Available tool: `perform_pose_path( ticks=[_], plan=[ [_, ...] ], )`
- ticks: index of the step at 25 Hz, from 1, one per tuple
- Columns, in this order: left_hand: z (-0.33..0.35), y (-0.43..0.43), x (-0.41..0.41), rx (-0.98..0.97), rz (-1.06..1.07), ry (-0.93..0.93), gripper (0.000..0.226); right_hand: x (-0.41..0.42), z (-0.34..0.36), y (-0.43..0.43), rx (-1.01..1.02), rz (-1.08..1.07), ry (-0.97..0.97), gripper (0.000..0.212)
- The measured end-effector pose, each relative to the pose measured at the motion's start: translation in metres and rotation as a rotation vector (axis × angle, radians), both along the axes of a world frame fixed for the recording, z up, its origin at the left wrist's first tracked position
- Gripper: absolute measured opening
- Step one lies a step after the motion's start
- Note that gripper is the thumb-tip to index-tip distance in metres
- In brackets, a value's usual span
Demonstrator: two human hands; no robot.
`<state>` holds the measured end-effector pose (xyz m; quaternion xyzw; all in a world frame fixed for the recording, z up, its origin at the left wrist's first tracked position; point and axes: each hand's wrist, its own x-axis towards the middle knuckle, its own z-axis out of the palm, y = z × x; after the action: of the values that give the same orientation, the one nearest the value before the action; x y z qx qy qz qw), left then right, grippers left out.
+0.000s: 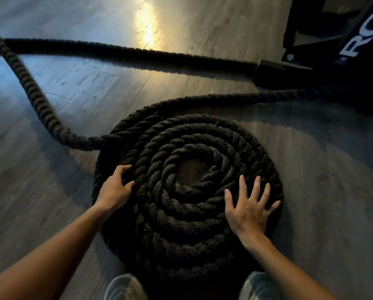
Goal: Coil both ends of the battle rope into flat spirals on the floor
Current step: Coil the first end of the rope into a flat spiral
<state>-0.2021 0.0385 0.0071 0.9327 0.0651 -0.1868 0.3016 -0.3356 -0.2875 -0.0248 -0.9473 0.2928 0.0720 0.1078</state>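
Note:
A thick black battle rope lies wound into a flat spiral [187,191] on the wood floor in front of me, with a small bare gap at its centre. My left hand [116,188] curls over the spiral's outer turns on the left side. My right hand [249,208] lies flat with fingers spread on the turns at the right. From the spiral's top, one strand [246,99] runs right toward a black rack. Another rope length [36,98] leaves the left side and curves up to the far left. A third length [127,51] lies straight across the floor behind.
A black rack base [311,68] with white lettering stands at the upper right, its foot on the floor where the rope passes. My two shoes [125,287] sit at the bottom edge, touching the spiral's near rim. Light glare marks the floor [146,29] at top centre.

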Motion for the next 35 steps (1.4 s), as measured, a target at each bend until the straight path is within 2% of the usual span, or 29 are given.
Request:
perform_pose_path(
  ticks=[7, 12, 15, 18, 20, 22, 24, 27, 32, 35],
  plan=[
    [0.007, -0.003, -0.019, -0.024, 0.051, 0.030, 0.049, 0.029, -0.004, -0.050, -0.013, 0.129, -0.106, 0.077],
    [0.010, -0.031, -0.040, -0.020, -0.061, 0.097, 0.051, 0.053, 0.001, -0.111, -0.004, 0.256, -0.097, 0.074],
    [0.013, -0.050, -0.037, 0.103, -0.156, 0.137, 0.051, 0.059, 0.006, -0.114, -0.023, 0.248, -0.056, 0.069],
    [0.017, -0.064, -0.036, 0.340, -0.265, 0.089, 0.057, 0.045, 0.008, -0.077, -0.072, 0.272, -0.240, 0.067],
    [0.019, -0.065, -0.031, 0.400, -0.323, 0.037, 0.061, 0.039, 0.004, -0.035, -0.143, 0.290, -0.296, 0.075],
    [0.019, -0.060, -0.025, 0.351, -0.329, 0.055, 0.063, 0.050, 0.010, 0.001, -0.199, 0.182, -0.132, 0.090],
    [0.017, -0.051, -0.024, 0.269, -0.306, 0.066, 0.064, 0.074, 0.020, 0.012, -0.170, 0.077, 0.017, 0.096],
    [0.010, -0.042, -0.030, 0.184, -0.279, 0.049, 0.066, 0.103, 0.023, 0.000, -0.032, 0.019, 0.081, 0.081],
    [-0.003, -0.038, -0.031, 0.166, -0.268, -0.008, 0.068, 0.117, 0.017, -0.029, 0.020, 0.257, 0.031, 0.055],
    [-0.010, -0.040, -0.032, 0.176, -0.290, -0.060, 0.071, 0.134, 0.020, -0.048, 0.025, 0.432, 0.060, 0.066]
  ],
)
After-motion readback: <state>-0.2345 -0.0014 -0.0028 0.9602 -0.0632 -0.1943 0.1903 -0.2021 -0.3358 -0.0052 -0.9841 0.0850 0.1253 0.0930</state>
